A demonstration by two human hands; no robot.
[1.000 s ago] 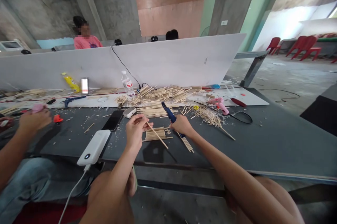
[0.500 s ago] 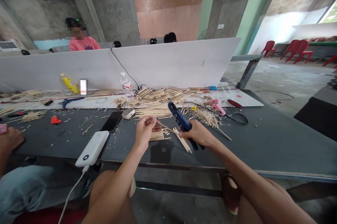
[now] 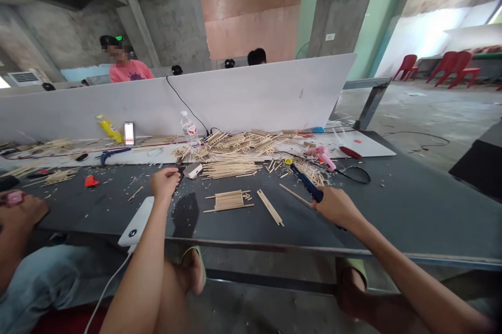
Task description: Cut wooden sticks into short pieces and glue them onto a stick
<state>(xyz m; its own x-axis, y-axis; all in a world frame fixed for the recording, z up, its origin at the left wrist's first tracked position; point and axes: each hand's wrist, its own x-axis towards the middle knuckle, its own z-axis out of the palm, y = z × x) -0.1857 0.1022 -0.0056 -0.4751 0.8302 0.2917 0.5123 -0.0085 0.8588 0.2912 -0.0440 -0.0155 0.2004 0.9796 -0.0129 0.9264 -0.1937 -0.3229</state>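
Note:
My right hand grips dark blue pliers whose head points up and left. A thin wooden stick also juts leftward from the same hand. Out to the left, my left hand hovers over the phone with its fingers curled together; what they hold, if anything, is hidden. Between the hands lies a small flat stick frame, with short cut bits at its right end. A few loose sticks rest side by side to its right.
Behind are piles of sticks, a water bottle and a small white box. A pink glue gun with a cable lies right. A white power bank sits at the front edge. Another person's hand is far left.
My left hand has let go of the stick and moved left toward the phone. My right hand has moved right with the pliers and stick, uncovering the stick frame.

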